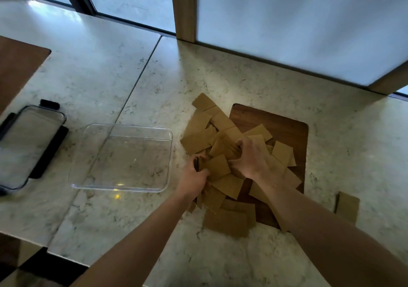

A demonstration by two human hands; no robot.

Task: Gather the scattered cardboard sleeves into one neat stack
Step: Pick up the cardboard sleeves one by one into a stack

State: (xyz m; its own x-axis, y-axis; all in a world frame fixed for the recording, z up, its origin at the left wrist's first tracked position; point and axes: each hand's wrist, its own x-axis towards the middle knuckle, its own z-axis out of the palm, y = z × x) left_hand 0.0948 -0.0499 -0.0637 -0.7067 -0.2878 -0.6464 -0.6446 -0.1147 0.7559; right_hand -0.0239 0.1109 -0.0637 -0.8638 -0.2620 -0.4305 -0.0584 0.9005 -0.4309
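Note:
Several flat brown cardboard sleeves (pixel 223 145) lie in a loose, overlapping heap across a dark wooden board (pixel 284 127) and the marble counter beside it. One lone sleeve (pixel 347 206) rests apart on the counter at the right. My left hand (pixel 194 176) is at the heap's left edge, closed around a small on-edge bunch of sleeves (pixel 197 163). My right hand (pixel 250 157) lies palm down in the middle of the heap, its fingers curled over sleeves; what it grips is hidden.
An empty clear plastic container (pixel 123 156) stands left of the heap. Its clear lid with black clips (pixel 28 143) lies further left. A brown mat (pixel 17 66) is at the far left. Frosted panels and a wooden post (pixel 184 8) close the counter's far side.

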